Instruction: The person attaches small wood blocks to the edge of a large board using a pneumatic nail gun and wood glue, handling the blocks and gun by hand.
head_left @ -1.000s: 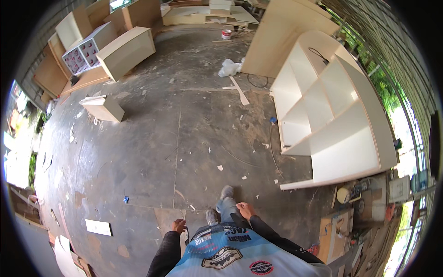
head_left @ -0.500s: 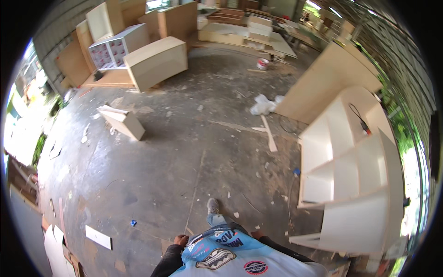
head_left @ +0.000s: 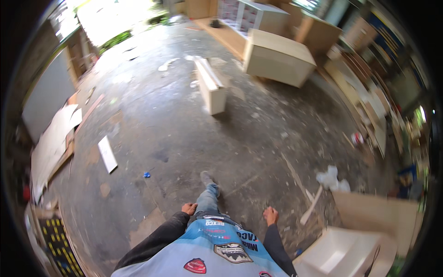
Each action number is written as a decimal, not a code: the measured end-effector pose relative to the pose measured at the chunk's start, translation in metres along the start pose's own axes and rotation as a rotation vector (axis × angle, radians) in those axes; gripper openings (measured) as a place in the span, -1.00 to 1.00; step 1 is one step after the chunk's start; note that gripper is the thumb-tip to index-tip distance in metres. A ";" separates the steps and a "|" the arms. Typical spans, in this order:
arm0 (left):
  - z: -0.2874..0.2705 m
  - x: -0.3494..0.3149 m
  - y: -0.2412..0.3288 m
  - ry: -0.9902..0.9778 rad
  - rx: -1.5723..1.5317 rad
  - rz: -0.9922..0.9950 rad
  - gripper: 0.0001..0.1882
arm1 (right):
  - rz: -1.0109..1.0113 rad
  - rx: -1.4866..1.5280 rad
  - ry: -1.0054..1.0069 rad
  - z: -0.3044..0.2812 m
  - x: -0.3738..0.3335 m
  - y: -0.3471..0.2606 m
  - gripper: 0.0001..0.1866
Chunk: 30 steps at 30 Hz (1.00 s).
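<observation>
My left hand (head_left: pixel 188 208) hangs beside my left thigh with its fingers loosely bent and parted, and nothing shows in it. Out from my right hip swings my right hand (head_left: pixel 271 215), fingers half curled and slightly apart, also with nothing visible in it. Neither hand touches any of the pieces around me. One shoe (head_left: pixel 207 177) is stepping forward on the grey concrete floor (head_left: pixel 184 138). Farther ahead on the floor stands a narrow cream box-like panel piece (head_left: pixel 212 90).
A large cream cabinet box (head_left: pixel 279 57) stands ahead right. At left lie a white strip (head_left: pixel 107 154), a blue scrap (head_left: pixel 147 175) and leaning sheets (head_left: pixel 57 134). Right are a plastic bag (head_left: pixel 330 177), a wood offcut (head_left: pixel 311 206) and a white shelf unit (head_left: pixel 337 254).
My view has turned left, so the floor pieces have shifted right and the shelf unit sits at the lower right. My right hand has come out from beside my shirt.
</observation>
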<state>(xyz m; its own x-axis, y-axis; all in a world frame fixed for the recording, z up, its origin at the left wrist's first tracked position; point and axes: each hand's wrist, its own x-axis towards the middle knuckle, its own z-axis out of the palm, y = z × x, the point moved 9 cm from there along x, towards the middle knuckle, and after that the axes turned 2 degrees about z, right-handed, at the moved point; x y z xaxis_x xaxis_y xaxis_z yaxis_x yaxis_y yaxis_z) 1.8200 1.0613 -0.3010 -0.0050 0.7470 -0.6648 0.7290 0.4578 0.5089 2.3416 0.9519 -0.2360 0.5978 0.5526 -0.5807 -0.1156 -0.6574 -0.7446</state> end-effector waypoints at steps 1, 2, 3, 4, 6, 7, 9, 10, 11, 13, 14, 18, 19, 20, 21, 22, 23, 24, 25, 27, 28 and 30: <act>-0.002 0.011 -0.004 0.002 -0.033 -0.004 -0.39 | 0.010 0.006 -0.036 0.014 0.009 0.001 -0.59; 0.000 0.027 0.002 -0.008 -0.071 0.014 -0.38 | -0.024 -0.097 -0.097 0.019 0.032 0.019 -0.59; -0.004 0.041 -0.006 0.013 -0.109 0.001 -0.36 | 0.024 -0.196 -0.159 0.044 0.035 0.019 -0.59; -0.006 0.063 -0.017 0.007 -0.020 0.011 -0.41 | 0.028 -0.281 -0.233 0.064 0.037 0.018 -0.60; -0.012 0.078 -0.019 0.024 0.037 -0.005 -0.47 | 0.024 -0.444 -0.373 0.093 0.055 0.005 -0.62; -0.030 0.088 0.005 0.061 0.031 -0.008 -0.49 | 0.012 -0.497 -0.414 0.103 0.071 -0.011 -0.63; -0.079 0.092 0.066 0.161 -0.185 0.035 -0.53 | 0.005 -0.559 -0.462 0.120 0.105 -0.045 -0.64; -0.102 0.092 0.081 0.260 -0.237 0.034 -0.54 | 0.000 -0.584 -0.493 0.136 0.120 -0.063 -0.65; -0.117 0.093 0.084 0.326 -0.324 -0.013 -0.54 | -0.005 -0.599 -0.532 0.151 0.132 -0.080 -0.66; -0.141 0.103 0.096 0.461 -0.448 -0.053 -0.56 | -0.040 -0.632 -0.598 0.193 0.166 -0.123 -0.68; -0.149 0.106 0.092 0.499 -0.484 -0.085 -0.57 | -0.062 -0.645 -0.637 0.217 0.185 -0.146 -0.69; -0.148 0.119 0.090 0.614 -0.603 -0.218 -0.56 | -0.135 -0.683 -0.785 0.306 0.251 -0.234 -0.72; -0.143 0.118 0.086 0.622 -0.627 -0.287 -0.57 | -0.153 -0.694 -0.813 0.328 0.268 -0.253 -0.72; -0.134 0.113 0.082 0.626 -0.652 -0.358 -0.58 | -0.153 -0.699 -0.842 0.348 0.283 -0.271 -0.73; -0.115 0.107 0.071 0.636 -0.670 -0.438 -0.59 | -0.219 -0.790 -0.833 0.376 0.298 -0.287 -0.73; -0.097 0.102 0.061 0.637 -0.681 -0.514 -0.60 | -0.280 -0.871 -0.815 0.401 0.307 -0.301 -0.73; -0.073 0.094 0.057 0.621 -0.699 -0.592 -0.60 | -0.337 -0.953 -0.789 0.418 0.317 -0.313 -0.73; -0.051 0.081 0.054 0.601 -0.711 -0.675 -0.61 | -0.372 -0.980 -0.877 0.441 0.313 -0.323 -0.73; -0.039 0.077 0.066 0.512 -0.620 -0.654 -0.62 | -0.411 -0.994 -0.948 0.464 0.307 -0.338 -0.73; -0.003 0.064 0.076 0.459 -0.674 -0.754 -0.61 | -0.458 -1.001 -1.092 0.517 0.293 -0.362 -0.73; 0.023 0.059 0.082 0.477 -0.822 -0.867 -0.58 | -0.454 -0.992 -1.151 0.539 0.287 -0.372 -0.73; 0.033 0.059 0.112 0.670 -0.701 -0.762 -0.60 | -0.361 -0.940 -1.208 0.585 0.289 -0.369 -0.72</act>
<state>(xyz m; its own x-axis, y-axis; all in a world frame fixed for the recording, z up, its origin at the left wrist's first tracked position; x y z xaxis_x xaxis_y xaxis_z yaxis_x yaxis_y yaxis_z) 1.9246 1.1409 -0.3014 -0.7685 0.1817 -0.6136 -0.1369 0.8900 0.4349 2.0928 1.6545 -0.3215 -0.5319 0.5095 -0.6763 0.6782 -0.2219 -0.7005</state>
